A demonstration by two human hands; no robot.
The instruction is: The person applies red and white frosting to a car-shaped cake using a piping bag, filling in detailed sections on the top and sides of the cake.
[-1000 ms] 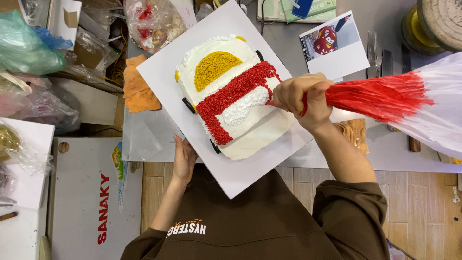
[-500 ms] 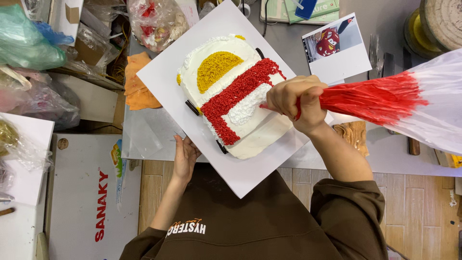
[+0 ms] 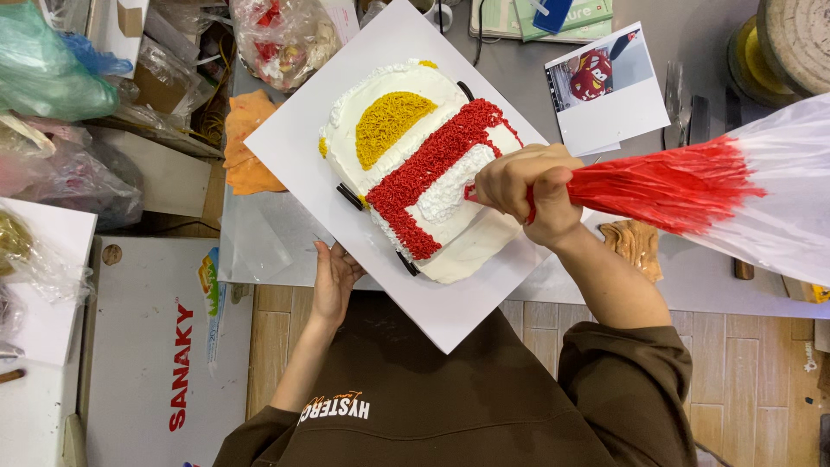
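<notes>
Your right hand (image 3: 527,192) has slid down the cake (image 3: 415,164), fingers clenched around the red piping bag (image 3: 683,186); your left hand (image 3: 333,278), fingers loosely extended, steadies the white board (image 3: 303,147).

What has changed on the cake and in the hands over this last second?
Little. The right hand, squeezing the piping bag of red icing, has slid slightly toward the near end of the cake, tip at the red band. The white board looks turned a touch. The left hand stays at the board's near edge. The yellow half-circle and printed photo are unchanged.
</notes>
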